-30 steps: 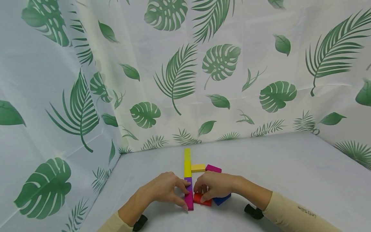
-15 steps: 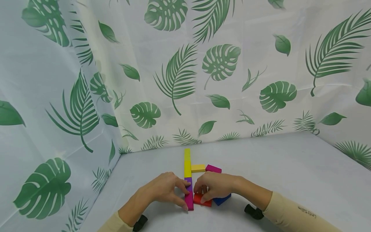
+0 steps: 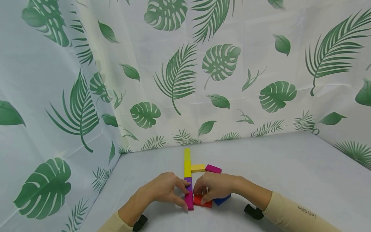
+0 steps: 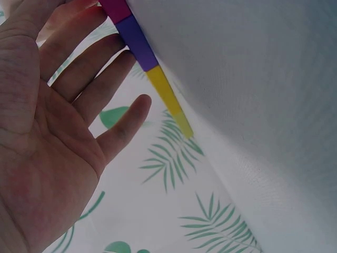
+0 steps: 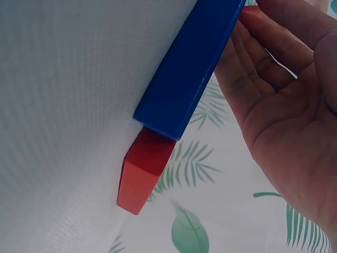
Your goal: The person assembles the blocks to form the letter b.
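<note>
In the head view, my left hand [image 3: 166, 189] lies beside a row of blocks, its fingertips touching the purple block [image 3: 188, 181] and its thumb tip at the near end of the magenta block [image 3: 189, 203]. From the left wrist view, those fingers [image 4: 87, 79] look fairly straight along the row's side. My right hand [image 3: 215, 186] pinches a red block [image 3: 197, 200] just right of the magenta one, thumb at its near side. A blue block [image 3: 222, 199] sits right of the red one, partly under the hand; its long face [image 5: 184, 68] shows in the right wrist view.
Yellow blocks [image 3: 187, 168] continue the row away from me. A pale yellow block [image 3: 198, 168] branches right towards another magenta block [image 3: 213, 168]. In the right wrist view, an orange-red block [image 5: 145, 171] adjoins the blue one. A leaf-print curtain [image 3: 179, 129] stands behind the white table [image 3: 275, 167].
The red block and my right thumb have shifted very slightly towards me. My left hand and the other blocks keep their places.
</note>
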{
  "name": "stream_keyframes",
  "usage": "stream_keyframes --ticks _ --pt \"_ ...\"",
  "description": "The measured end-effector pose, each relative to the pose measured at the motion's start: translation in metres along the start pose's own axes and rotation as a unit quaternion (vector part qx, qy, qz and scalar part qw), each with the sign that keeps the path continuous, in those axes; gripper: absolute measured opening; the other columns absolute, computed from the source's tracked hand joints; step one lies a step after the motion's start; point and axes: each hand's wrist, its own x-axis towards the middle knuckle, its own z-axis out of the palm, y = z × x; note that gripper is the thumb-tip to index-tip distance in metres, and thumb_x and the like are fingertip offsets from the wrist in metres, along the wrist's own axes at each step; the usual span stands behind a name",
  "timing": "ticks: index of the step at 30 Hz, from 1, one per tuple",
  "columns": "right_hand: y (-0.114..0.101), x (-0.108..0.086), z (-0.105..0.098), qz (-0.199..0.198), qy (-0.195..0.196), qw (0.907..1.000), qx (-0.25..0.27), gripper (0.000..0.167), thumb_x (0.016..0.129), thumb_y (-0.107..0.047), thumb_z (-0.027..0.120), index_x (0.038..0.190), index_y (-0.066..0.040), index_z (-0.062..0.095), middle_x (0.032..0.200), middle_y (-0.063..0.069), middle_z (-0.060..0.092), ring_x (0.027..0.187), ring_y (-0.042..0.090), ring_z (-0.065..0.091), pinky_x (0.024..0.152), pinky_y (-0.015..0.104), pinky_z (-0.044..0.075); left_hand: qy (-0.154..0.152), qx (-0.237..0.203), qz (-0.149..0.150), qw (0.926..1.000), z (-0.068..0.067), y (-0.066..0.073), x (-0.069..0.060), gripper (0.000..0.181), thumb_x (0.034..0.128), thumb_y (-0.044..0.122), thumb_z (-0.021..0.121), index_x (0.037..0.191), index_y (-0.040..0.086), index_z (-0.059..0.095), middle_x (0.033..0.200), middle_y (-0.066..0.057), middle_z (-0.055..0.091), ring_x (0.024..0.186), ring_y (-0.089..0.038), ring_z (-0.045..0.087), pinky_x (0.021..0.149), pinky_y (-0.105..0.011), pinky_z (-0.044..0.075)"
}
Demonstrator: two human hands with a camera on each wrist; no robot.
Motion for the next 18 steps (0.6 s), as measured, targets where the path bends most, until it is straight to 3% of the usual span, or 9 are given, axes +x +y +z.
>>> stream_keyframes --ticks 18 --pt "-0.0011 -0.0015 0.0009 -0.022 -0.006 0.9997 0.006 0.024 0.096 -0.024 0.076 0.119 -0.017 0.075 0.096 -0.014 0.070 0.086 -0.004 0.061 0.082 0.017 0.053 0.002 -0.002 0.004 1.0000 0.0004 -0.0006 0.0002 0.048 0.0748 0.068 0.083 0.111 0.036 0.082 0.131 0.019 0.070 0.119 -0.001 0.064 0.094 -0.023 0.052"
